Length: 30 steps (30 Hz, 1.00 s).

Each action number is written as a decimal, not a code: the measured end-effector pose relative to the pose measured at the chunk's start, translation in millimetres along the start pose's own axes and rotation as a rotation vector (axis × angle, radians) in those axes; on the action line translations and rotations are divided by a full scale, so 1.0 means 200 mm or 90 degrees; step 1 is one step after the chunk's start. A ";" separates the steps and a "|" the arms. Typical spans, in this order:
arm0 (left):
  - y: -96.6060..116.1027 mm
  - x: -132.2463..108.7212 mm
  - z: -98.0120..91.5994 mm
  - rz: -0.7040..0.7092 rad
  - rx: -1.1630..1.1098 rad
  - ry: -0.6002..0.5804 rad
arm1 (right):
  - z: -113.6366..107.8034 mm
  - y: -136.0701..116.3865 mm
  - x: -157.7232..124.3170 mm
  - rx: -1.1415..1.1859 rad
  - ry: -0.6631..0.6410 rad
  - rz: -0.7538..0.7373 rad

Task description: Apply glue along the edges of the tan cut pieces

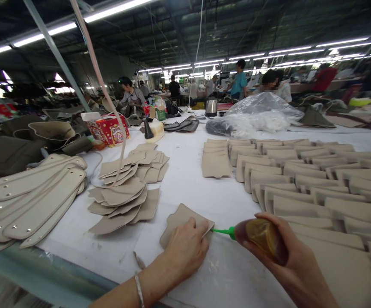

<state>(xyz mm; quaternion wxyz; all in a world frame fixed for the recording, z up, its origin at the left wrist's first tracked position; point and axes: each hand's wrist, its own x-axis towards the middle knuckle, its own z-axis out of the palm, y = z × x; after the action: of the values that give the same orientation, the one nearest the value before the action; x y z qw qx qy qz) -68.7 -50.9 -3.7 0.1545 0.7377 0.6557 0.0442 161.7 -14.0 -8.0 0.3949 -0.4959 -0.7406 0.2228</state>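
Observation:
A squeeze bottle (260, 239) of amber-brown liquid lies tilted in my right hand (288, 252), whose fingers wrap round it. Its thin green nozzle (222, 231) points left, with the tip at the right edge of a beige leather piece (180, 218). My left hand (188, 246) holds that piece down on the white tabletop (185, 179), fingers bent near the same edge. Some fingertips and part of the piece's lower side are hidden under the hand. Whether liquid is coming out is too small to see.
Loose beige pieces (124, 192) are piled left of centre. Rows of folded beige pieces (288, 184) cover the right side. Long panels with studs (44, 201) lie at the far left. A red box (106, 130), a kettle (211, 108) and clear plastic (262, 113) stand farther back. Several people are beyond.

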 end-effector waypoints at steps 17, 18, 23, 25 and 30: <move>0.04 -0.01 0.01 -0.028 0.048 -0.025 | 0.01 0.00 0.01 0.005 0.043 0.000; 0.04 -0.01 0.02 -0.027 0.050 -0.022 | 0.01 -0.01 0.00 0.005 0.038 0.012; 0.04 -0.01 0.03 -0.024 0.057 -0.014 | 0.01 -0.01 -0.02 0.031 0.030 0.058; 0.04 -0.01 0.03 -0.030 0.060 -0.020 | 0.01 0.01 -0.02 0.029 0.042 0.041; 0.04 -0.01 0.02 -0.029 0.059 -0.028 | 0.01 0.01 -0.02 0.024 0.045 0.054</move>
<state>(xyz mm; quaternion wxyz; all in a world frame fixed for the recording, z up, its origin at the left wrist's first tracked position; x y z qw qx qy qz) -61.4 -54.6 -4.6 0.1358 0.7298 0.6700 -0.0059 162.3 -17.0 -13.2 0.4204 -0.5270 -0.7002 0.2352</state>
